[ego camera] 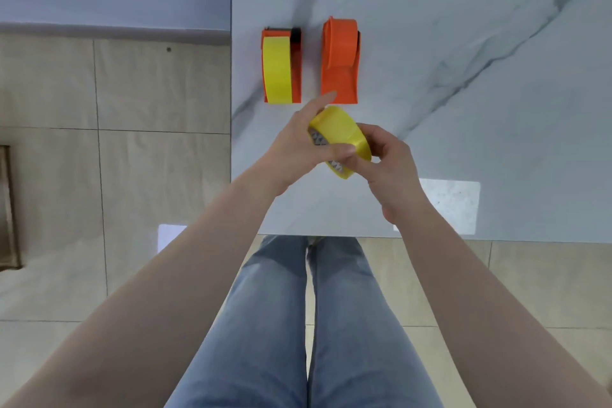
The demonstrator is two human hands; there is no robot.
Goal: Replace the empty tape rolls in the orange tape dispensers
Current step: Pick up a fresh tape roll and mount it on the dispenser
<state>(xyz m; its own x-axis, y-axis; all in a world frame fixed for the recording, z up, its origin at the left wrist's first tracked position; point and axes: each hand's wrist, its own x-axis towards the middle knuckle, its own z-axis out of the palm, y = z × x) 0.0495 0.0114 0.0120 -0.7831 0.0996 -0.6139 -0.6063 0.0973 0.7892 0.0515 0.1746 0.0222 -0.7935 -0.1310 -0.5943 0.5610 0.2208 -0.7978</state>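
both sets of fingers were closed around the yellow tape roll, which was held tilted in the air just above the near part of the marble table, right in front of the two orange dispensers. the left hand gripped it from the left, its thumb pressed across the yellow band and its index finger stretched up past the far edge of the roll toward the right dispenser. the right hand clamped the near right side, its fingers curled under and mostly hidden by the roll. neither hand was slack; both were grasping the roll, with part of the patterned core face showing between them.

the left dispenser already carried a yellow roll and lay on the table to the far left of the hands. the right dispenser lay just beside it, showing only orange plastic, so it looked like the one still to be loaded, though its hub could not be seen from above.

to do this step well, the loose end of the tape probably needed finding first; whether it was already lifted was too small to tell. the roll would then want turning so the tape feeds toward the cutter, and one hand freed to steady the dispenser while the core is pressed squarely onto the hub.
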